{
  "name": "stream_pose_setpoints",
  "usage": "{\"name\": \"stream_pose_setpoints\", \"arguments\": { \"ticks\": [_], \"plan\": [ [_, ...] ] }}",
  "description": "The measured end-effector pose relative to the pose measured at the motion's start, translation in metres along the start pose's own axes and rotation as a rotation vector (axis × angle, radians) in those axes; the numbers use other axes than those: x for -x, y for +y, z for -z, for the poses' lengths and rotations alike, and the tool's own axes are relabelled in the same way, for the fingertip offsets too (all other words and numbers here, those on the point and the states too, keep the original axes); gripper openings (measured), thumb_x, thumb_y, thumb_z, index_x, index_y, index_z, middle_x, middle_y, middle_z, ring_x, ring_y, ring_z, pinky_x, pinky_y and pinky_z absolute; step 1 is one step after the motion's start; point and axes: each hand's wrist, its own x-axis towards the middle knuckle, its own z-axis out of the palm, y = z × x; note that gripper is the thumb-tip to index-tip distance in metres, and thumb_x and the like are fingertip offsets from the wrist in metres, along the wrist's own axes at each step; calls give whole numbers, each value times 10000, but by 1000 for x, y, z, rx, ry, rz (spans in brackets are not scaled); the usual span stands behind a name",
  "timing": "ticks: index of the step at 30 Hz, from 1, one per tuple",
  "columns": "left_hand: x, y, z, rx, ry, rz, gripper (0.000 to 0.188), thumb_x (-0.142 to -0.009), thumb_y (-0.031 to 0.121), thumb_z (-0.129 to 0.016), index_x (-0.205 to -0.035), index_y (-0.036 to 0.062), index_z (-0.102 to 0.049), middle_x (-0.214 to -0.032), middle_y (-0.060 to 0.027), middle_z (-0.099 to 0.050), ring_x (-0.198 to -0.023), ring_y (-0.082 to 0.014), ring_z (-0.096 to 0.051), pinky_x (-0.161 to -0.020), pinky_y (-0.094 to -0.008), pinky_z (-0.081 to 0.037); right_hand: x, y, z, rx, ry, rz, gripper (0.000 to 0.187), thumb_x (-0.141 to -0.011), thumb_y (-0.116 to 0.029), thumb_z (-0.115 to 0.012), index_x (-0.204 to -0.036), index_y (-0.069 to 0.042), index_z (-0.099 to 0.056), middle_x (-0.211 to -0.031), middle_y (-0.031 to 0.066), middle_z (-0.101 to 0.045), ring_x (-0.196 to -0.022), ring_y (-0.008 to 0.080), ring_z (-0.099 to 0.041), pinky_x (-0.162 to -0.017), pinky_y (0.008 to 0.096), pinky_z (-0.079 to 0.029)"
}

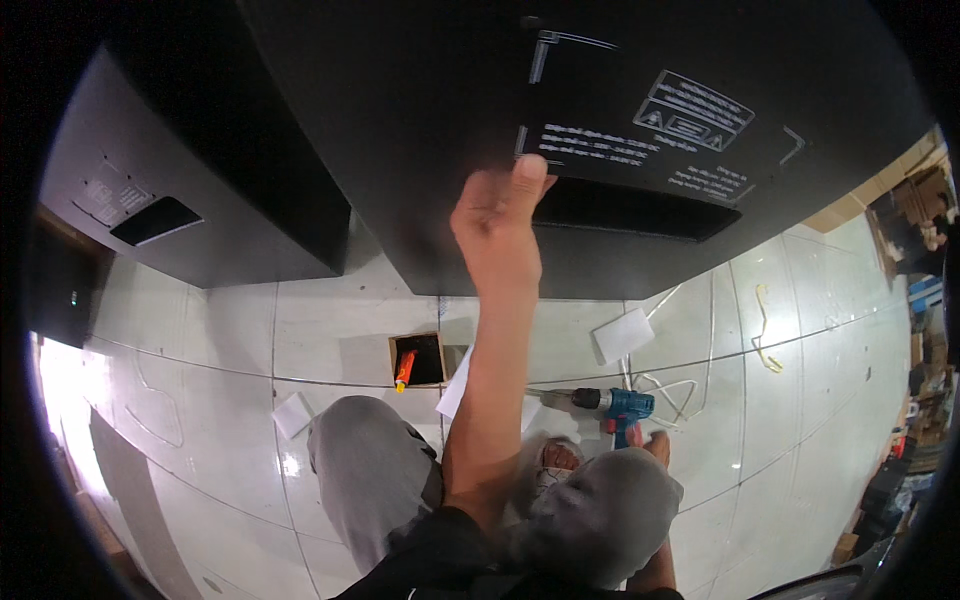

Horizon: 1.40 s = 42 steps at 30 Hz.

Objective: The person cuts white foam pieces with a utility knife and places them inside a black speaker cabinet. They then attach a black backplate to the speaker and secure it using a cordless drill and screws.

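Note:
My left hand (503,225) is raised against a large black cabinet (370,110), at the left corner of its rectangular cutout (630,208). The thumb points up along the panel and the other fingers are curled; blur hides what is between them. Down on the right, my right hand (657,446) is partly hidden behind my knee, close beside the handle of a blue cordless drill (628,403) near the floor. Whether its fingers hold the drill does not show. White printing and line drawings cover the panel around the cutout.
A second black cabinet (240,215) with a cutout stands at the left. On the tiled floor are a small open box (430,360) with an orange tube (405,368), a white sheet (622,335), a white piece (293,415), thin white cord (690,405) and a yellow strip (765,330).

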Motion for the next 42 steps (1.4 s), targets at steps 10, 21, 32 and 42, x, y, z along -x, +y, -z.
{"name": "stream_pose_setpoints", "arguments": {
  "ticks": [10,21,32,42],
  "plan": [
    [-5,9,2,46,-120,-29,143,-987,142,-667,-1013,1,-665,-974,-98,-701,-915,-224,-706,-991,-427,-550,-18,38,-6,-400,-349,-143,655,-728,-468,-851,-1088,56,-694,-946,203,-741,-899,320,-728,-809,400,-556],
    [-4,10,0,-7,-110,-24,193,-962,194,-705,-1033,20,-661,-989,-115,-721,-931,-227,-722,-982,-405,-568,-26,22,-22,-457,-378,112,532,-642,-287,-891,-1006,40,-682,-933,189,-733,-871,304,-719,-787,395,-541],
    [-5,14,3,-145,-74,-14,321,-957,276,-727,-899,-22,-621,-905,-104,-634,-905,-235,-679,-988,-419,-524,8,32,16,-1232,-471,-42,388,-776,-40,-808,-1118,-7,-629,-999,48,-681,-925,138,-626,-870,285,-487],
    [-6,8,7,-96,-77,-22,193,-951,206,-729,-974,21,-680,-964,-97,-704,-917,-242,-716,-977,-413,-554,20,7,130,-1921,-406,207,714,-650,-195,-825,-1223,32,-465,-861,99,-572,-633,209,-589,-598,385,-542]
  ]
}}
